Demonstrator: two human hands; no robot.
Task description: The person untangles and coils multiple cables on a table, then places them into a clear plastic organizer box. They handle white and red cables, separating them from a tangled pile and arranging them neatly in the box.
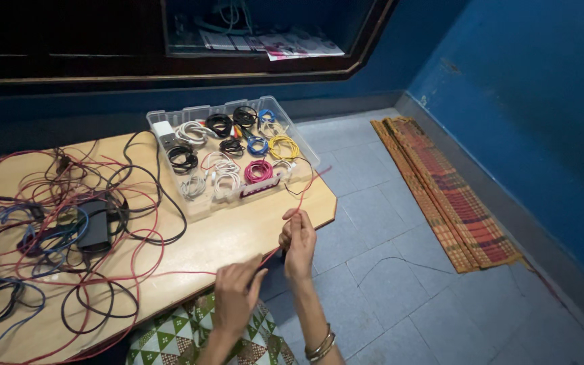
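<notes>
A thin red wire runs across a pale wooden table. A clear plastic box holds yellow, pink, blue, black and white coils. Walls are deep blue; a woven mat shows red-brown stripes.

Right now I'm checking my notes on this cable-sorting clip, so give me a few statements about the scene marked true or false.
1. Both hands, left hand and right hand, hold the same red wire. True.
2. The clear plastic organizer box sits on the floor. False: it sits on the wooden table, at its far corner.
3. The box holds coiled cables of several colours. True.
4. The cables at the left of the table are neatly coiled. False: the loose wires there lie in a tangle.
5. A rolled woven mat lies on the floor by the blue wall. True.
</notes>
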